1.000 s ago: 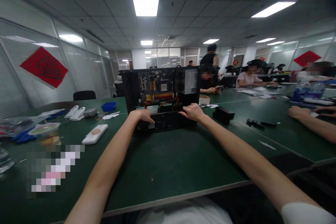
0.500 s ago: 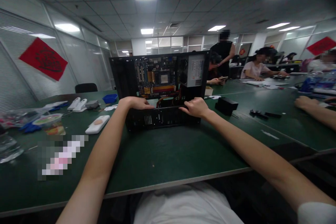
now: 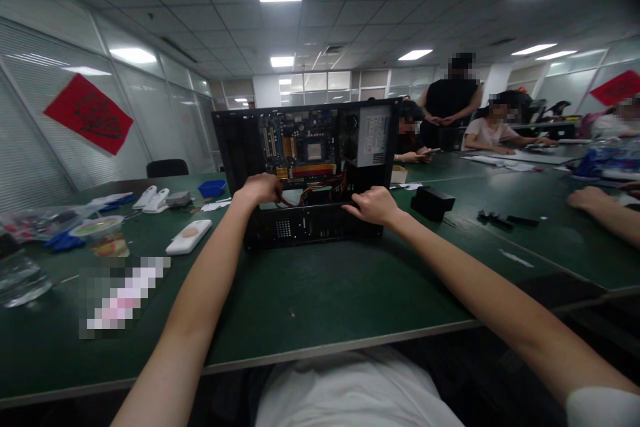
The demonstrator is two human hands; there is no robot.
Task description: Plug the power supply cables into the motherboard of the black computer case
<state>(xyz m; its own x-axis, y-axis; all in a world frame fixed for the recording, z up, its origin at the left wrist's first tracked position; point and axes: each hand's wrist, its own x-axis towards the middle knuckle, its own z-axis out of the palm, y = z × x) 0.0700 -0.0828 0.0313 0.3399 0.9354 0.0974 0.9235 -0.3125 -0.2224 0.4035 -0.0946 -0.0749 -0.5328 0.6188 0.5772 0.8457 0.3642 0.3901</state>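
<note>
A black computer case (image 3: pixel 320 228) stands on the table with its open side towards me. Inside it are the motherboard (image 3: pixel 300 140) and a silver power supply (image 3: pixel 374 137) at the upper right. My left hand (image 3: pixel 261 189) reaches in over the near edge, fingers curled at a bundle of reddish cables (image 3: pixel 305 197); the fingertips are partly hidden. My right hand (image 3: pixel 375 205) is closed over the case's near edge, thumb along the front.
A black box-shaped part (image 3: pixel 433 203) and small black pieces (image 3: pixel 495 219) lie to the right. At left are a white case-like object (image 3: pixel 189 237), a blue tray (image 3: pixel 212 188) and a plastic cup (image 3: pixel 107 237). A co-worker's hand (image 3: pixel 593 200) rests at far right.
My left hand has lifted from the case's near edge and moved inward, its fingers now curled at the cables. My right hand stays on the edge. A standing person behind has turned and shifted right.
</note>
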